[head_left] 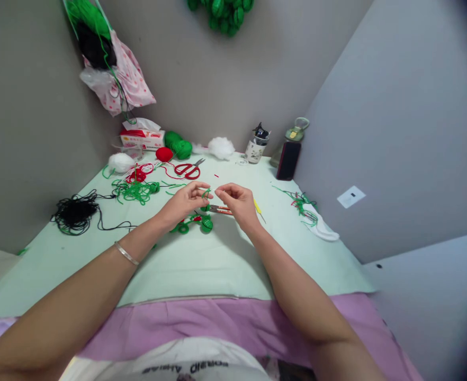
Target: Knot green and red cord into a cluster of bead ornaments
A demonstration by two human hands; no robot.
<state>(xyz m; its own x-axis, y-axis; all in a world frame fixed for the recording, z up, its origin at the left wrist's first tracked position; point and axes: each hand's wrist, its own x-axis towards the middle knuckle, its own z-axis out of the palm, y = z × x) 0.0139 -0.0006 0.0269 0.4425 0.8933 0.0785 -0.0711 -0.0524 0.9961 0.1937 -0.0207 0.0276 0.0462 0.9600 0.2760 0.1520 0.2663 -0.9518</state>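
Observation:
Above the table, my left hand (189, 198) is closed with a strand of green yarn (206, 193) looped at its fingertips. Just beside it my right hand (236, 200) makes a pinch; whatever sits between thumb and finger is too small to make out. Below the hands lie green crocheted pieces with bits of red, among them a round green ball (206, 224). A small tool with orange handles (222, 210) rests partly under my right hand. Right of that hand is a thin yellow-handled tool (258, 208), perhaps a crochet hook.
Left are black yarn (74, 213), tangled green yarn (136, 191) and white yarn (120, 162). Red scissors (188, 169), a red ball (164, 154), green skein (178, 145), tissue box (142, 138) and stuffing (221, 148) lie behind. A jar (256, 148), phone (288, 161) and yarn scraps (303, 205) stand right.

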